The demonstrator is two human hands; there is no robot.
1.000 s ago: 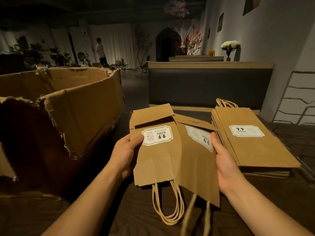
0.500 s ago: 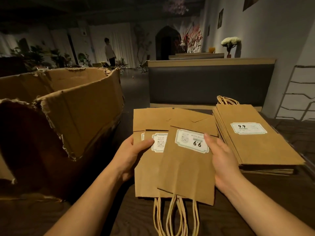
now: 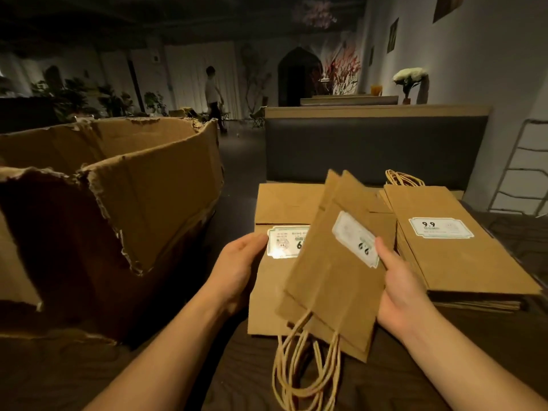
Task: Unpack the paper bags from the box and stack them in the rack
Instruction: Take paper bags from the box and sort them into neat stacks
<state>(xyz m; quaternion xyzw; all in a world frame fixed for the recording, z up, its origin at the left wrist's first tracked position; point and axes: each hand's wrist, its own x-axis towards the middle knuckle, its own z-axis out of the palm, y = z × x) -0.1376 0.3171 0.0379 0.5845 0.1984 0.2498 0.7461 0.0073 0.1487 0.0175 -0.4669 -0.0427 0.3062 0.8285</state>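
Note:
A torn cardboard box [image 3: 124,209] stands open at the left. Between my hands are flat brown paper bags with white labels. My left hand [image 3: 238,268] holds the left edge of the lower bags [image 3: 272,209], thumb by the label. My right hand [image 3: 397,286] grips a tilted pair of bags [image 3: 332,286] at their right edge, thumb on the label; their twine handles [image 3: 305,360] hang toward me. A neat stack of bags [image 3: 456,250] lies at the right. A wire rack [image 3: 525,173] leans at the far right.
Everything rests on a dark wood table [image 3: 89,375]. A dark upholstered bench back [image 3: 370,146] runs behind the bags. A person [image 3: 213,96] walks in the dim room far behind. A vase of white flowers [image 3: 410,81] stands on a ledge.
My right hand has lifted the upper bags and tilted them clockwise, away from the lower ones. The far person has walked further right.

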